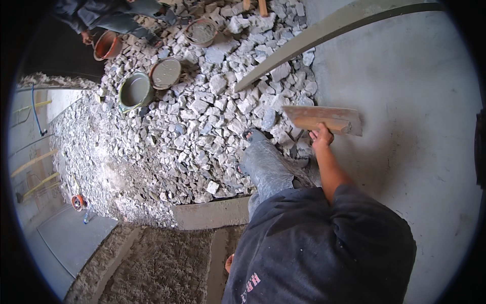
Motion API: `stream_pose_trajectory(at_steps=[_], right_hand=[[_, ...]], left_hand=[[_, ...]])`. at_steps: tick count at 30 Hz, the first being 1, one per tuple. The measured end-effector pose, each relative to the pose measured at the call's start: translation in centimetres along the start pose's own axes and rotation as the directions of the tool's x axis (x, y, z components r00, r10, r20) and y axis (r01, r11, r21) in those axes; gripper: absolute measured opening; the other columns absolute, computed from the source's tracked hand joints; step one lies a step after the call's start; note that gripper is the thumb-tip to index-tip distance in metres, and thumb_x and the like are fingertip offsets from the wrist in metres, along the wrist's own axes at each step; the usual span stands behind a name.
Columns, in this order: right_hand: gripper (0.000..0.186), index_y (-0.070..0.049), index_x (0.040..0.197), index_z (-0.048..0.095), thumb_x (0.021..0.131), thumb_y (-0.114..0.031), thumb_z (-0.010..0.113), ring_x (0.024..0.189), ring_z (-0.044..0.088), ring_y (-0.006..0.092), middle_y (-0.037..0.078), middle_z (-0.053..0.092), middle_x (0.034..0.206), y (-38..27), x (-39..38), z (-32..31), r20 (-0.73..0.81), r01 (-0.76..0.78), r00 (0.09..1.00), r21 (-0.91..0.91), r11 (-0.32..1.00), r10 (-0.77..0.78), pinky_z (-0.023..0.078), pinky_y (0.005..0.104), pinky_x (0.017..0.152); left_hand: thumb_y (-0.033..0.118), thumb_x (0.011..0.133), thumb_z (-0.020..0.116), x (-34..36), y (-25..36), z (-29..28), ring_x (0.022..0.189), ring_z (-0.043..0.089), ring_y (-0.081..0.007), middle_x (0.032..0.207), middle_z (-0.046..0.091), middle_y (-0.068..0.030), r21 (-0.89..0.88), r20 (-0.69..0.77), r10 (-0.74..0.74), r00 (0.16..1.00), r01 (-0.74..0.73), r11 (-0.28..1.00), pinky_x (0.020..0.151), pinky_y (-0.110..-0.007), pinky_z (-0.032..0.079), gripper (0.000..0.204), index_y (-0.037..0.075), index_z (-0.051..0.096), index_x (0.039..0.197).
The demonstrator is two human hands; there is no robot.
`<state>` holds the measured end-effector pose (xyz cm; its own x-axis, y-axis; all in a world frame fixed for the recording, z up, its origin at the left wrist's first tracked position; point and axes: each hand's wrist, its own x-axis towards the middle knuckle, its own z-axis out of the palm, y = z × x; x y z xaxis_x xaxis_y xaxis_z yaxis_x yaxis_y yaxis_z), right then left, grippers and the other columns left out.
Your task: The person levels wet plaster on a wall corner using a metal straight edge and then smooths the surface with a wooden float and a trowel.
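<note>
My right hand (pixel 322 138) is closed round the wooden handle of a plastering trowel (pixel 328 113). The trowel's long, stained blade lies close along the smooth grey wall (pixel 405 91); I cannot tell whether it touches. Down beside my dark shirt, only a sliver of my left hand (pixel 229 263) shows, and its fingers are mostly hidden. My legs, in grey splattered trousers, stand on broken stones (pixel 202 121).
A long grey straightedge (pixel 324 35) slants from the stones toward the wall. Buckets of grey mix (pixel 165 73) and a dark green tub (pixel 135 91) stand on the rubble. At upper left, another person's hand (pixel 87 37) grips an orange bucket (pixel 107 45).
</note>
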<state>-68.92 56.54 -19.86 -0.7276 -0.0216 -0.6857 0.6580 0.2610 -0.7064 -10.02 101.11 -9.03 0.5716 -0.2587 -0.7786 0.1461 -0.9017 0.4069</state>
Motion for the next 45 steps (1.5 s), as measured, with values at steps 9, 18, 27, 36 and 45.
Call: stream_pose_trajectory(at_steps=[9, 18, 27, 36, 45], right_hand=[[0.064, 0.0, 0.136, 0.054, 0.084, -0.027, 0.08, 0.106, 0.065, 0.0385, 0.02, 0.057, 0.128, -4.7, 17.3, -3.3, -0.34, -0.085, 0.926, 0.242, 0.966, 0.167, 0.058, 0.0472, 0.089], [0.073, -0.003, 0.144, 0.044, 0.085, -0.027, 0.08, 0.113, 0.06, 0.0411, 0.019, 0.053, 0.131, -3.2, 27.1, -2.0, -0.287, -0.188, 0.93, 0.167, 0.968, 0.23, 0.052, 0.0513, 0.099], [0.074, -0.015, 0.149, 0.045, 0.086, -0.046, 0.07, 0.137, 0.041, 0.0304, 0.005, 0.042, 0.153, -3.1, 34.5, -6.5, 0.081, -0.269, 0.963, 0.157, 0.95, 0.259, 0.038, 0.051, 0.111], [0.08, 0.0, 0.152, 0.035, 0.096, -0.05, 0.064, 0.112, 0.061, 0.0259, 0.014, 0.057, 0.132, -10.4, 29.4, -3.0, 0.142, -0.083, 0.979, -0.39, 0.917, 0.149, 0.049, 0.0423, 0.101], [0.011, -0.005, 0.089, 0.059, 0.094, -0.015, 0.063, 0.047, 0.055, 0.0219, 0.007, 0.055, 0.067, -1.2, 8.2, 9.8, 0.513, 0.442, 0.701, -0.858, 0.263, 0.496, 0.042, 0.0344, 0.038]], left_hand=[[0.021, 0.098, 0.07, -2.3, 14.9, 1.3, 0.064, 0.06, -0.0098, 0.074, 0.063, -0.0007, 0.115, -0.052, -0.007, 0.999, 0.013, 0.993, 0.058, -0.025, 0.048, 0.017, 0.004, 0.067, 0.1], [0.02, 0.096, 0.07, -1.4, 22.2, 6.0, 0.075, 0.065, -0.0134, 0.091, 0.068, -0.0038, 0.333, -0.087, -0.004, 0.996, 0.033, 0.942, 0.064, -0.029, 0.052, 0.029, 0.002, 0.064, 0.118], [0.025, 0.089, 0.078, -2.5, 28.7, 8.4, 0.084, 0.065, -0.0142, 0.091, 0.071, -0.0066, 0.592, -0.088, 0.196, 0.977, -0.107, 0.799, 0.079, -0.032, 0.054, 0.04, -0.004, 0.07, 0.116], [0.028, 0.089, 0.079, -5.0, 24.5, 9.0, 0.097, 0.071, -0.0189, 0.104, 0.075, -0.012, 0.338, -0.13, 0.143, 0.981, -0.092, 0.937, 0.087, -0.034, 0.056, 0.046, -0.003, 0.069, 0.122], [0.044, 0.087, 0.078, -10.7, 13.1, 9.7, 0.112, 0.07, -0.031, 0.121, 0.072, -0.0198, 0.067, -0.347, -0.057, 0.936, 0.085, 0.994, 0.098, -0.04, 0.054, 0.061, 0.001, 0.068, 0.129]])
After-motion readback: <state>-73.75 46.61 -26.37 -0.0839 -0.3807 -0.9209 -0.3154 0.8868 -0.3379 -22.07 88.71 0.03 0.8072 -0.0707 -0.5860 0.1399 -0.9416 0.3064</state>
